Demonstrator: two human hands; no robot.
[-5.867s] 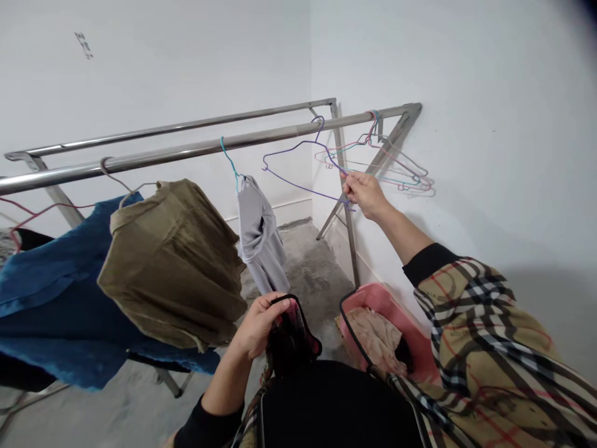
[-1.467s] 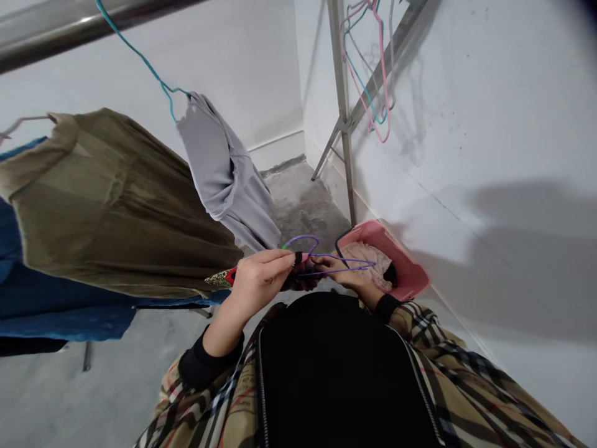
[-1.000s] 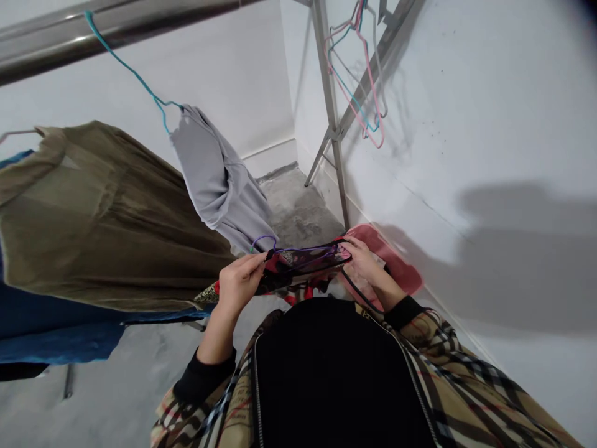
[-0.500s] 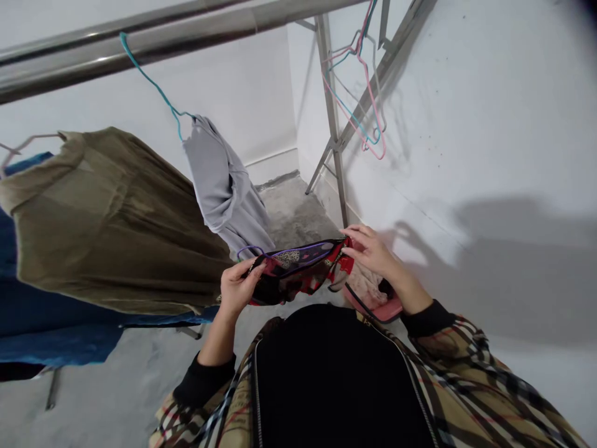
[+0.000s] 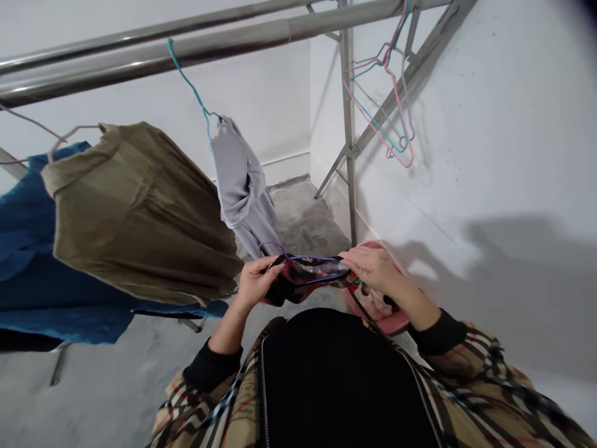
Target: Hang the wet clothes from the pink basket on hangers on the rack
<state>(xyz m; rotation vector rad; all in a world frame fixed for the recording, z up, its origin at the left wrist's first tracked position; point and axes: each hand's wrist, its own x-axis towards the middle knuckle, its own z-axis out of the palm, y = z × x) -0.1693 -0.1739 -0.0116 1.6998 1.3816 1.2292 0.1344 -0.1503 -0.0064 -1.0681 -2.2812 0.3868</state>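
A dark garment with a red pattern (image 5: 298,289) is stretched between my two hands, in front of my body. My left hand (image 5: 258,281) pinches its left end, close to the hook of a purple hanger (image 5: 270,243). The hanger's thin frame runs inside the garment's opening. At the other end my right hand (image 5: 370,267) is closed on the garment's edge; its fingertips partly cover the cloth there. Just beyond my left hand hangs a light grey garment (image 5: 240,180) on a teal hanger (image 5: 186,78).
A metal rail (image 5: 242,42) crosses above. From it hang an olive shirt (image 5: 140,205) and blue clothing (image 5: 56,298) at the left, and several bare hangers (image 5: 396,106) at the right. A pink basin (image 5: 396,322) with cloth inside stands on the floor below my right hand.
My right hand has shifted along the garment's edge, and the garment's opening now faces up more around the purple hanger. The view has swung a little left.
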